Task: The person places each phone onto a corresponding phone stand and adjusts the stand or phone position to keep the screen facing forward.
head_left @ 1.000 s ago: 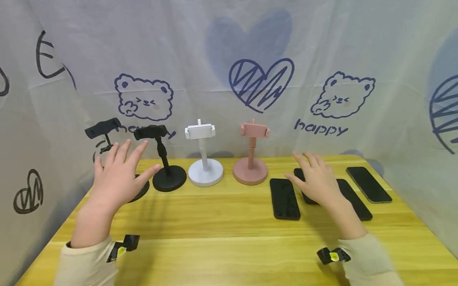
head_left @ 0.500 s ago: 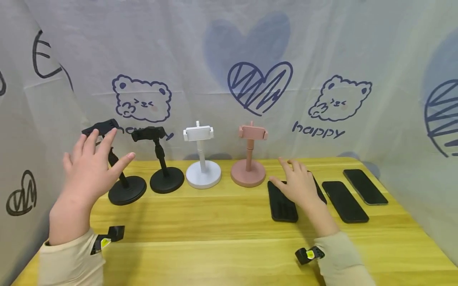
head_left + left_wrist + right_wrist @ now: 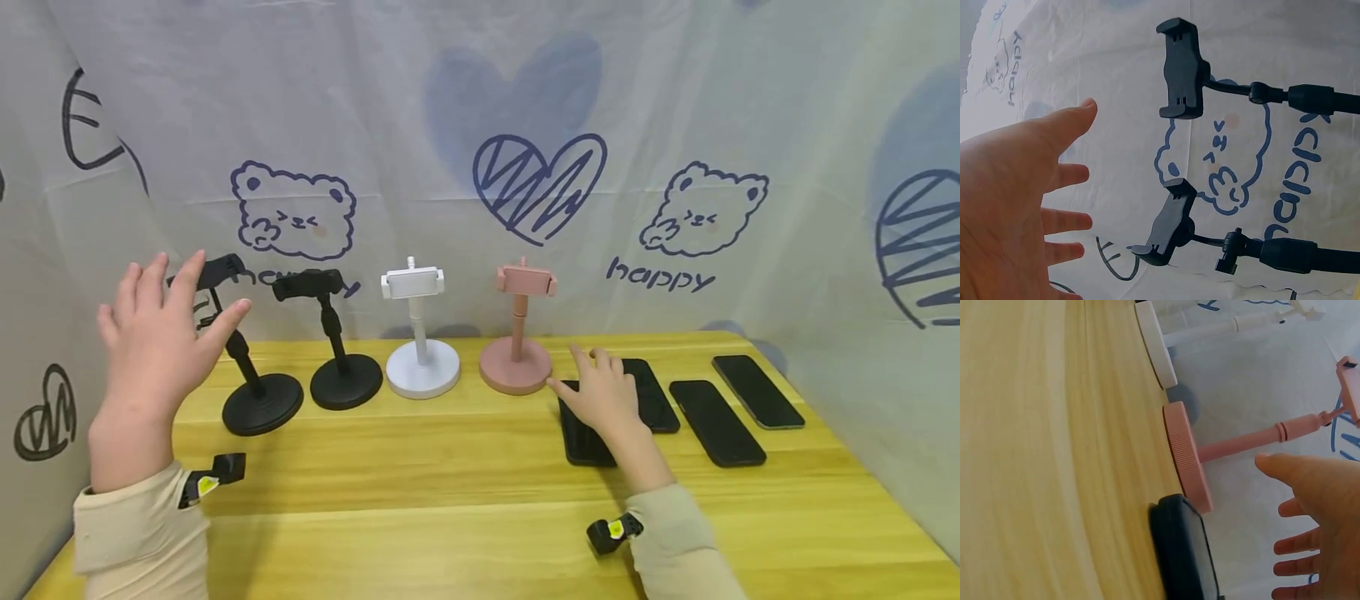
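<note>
My left hand (image 3: pixel 153 333), fingers spread, hovers in front of the leftmost black phone stand (image 3: pixel 258 403) and overlaps its clamp in the head view. In the left wrist view that stand's phone clamp (image 3: pixel 1166 225) faces the hand across a gap. My right hand (image 3: pixel 602 392) is above the leftmost black phone (image 3: pixel 585 437), covering part of it, with fingers extended and nothing held. The right wrist view shows the thumb side near the pink phone stand (image 3: pixel 1184 453), with the black phone (image 3: pixel 1182 550) lying flat on the table below.
A second black phone stand (image 3: pixel 346 381), a white one (image 3: pixel 422 369) and the pink one stand in a row along the table's back. More dark phones lie at the right: one (image 3: pixel 654 396) beside my hand, one (image 3: pixel 717 422) farther right, one (image 3: pixel 757 392) outermost. Printed cloth (image 3: pixel 420 100) hangs behind.
Both hands have moved left. The left hand has come away from the front of the black stands' bases, and the right hand has shifted from the second phone to over the leftmost one.
</note>
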Motion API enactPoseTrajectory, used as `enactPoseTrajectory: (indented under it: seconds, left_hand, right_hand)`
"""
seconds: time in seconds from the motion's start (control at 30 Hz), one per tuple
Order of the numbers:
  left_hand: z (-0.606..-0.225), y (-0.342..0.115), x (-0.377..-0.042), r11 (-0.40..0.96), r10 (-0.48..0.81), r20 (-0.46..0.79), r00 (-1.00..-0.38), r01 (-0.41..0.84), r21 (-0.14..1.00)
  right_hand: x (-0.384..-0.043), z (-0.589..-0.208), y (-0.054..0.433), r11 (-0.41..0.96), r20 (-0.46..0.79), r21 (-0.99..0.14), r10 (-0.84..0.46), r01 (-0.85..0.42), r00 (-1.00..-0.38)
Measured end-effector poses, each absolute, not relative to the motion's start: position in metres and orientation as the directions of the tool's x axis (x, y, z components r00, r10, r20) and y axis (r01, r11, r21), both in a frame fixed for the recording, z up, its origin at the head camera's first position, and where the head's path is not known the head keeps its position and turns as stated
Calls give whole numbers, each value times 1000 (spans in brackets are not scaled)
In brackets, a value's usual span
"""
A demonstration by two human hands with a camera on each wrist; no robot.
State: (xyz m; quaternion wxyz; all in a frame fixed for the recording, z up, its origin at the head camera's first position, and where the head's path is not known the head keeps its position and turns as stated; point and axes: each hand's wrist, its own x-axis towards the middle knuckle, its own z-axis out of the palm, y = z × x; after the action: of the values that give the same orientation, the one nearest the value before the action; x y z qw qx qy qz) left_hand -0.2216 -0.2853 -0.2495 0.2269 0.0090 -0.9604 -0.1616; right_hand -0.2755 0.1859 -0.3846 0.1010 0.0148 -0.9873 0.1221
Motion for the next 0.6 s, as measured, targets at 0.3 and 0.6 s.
enactPoseTrajectory:
  seconds: [0.3, 0.6]
  left_hand:
    - [-250, -292, -234, 925, -148, 494, -857, 57, 376]
    - [-260, -306, -247, 920, -202, 563, -802, 42, 390]
  right_hand:
    - [-281, -394, 184, 960, 66, -279, 53, 33, -996]
    - [-286, -404, 178, 963, 0, -266, 53, 51, -999]
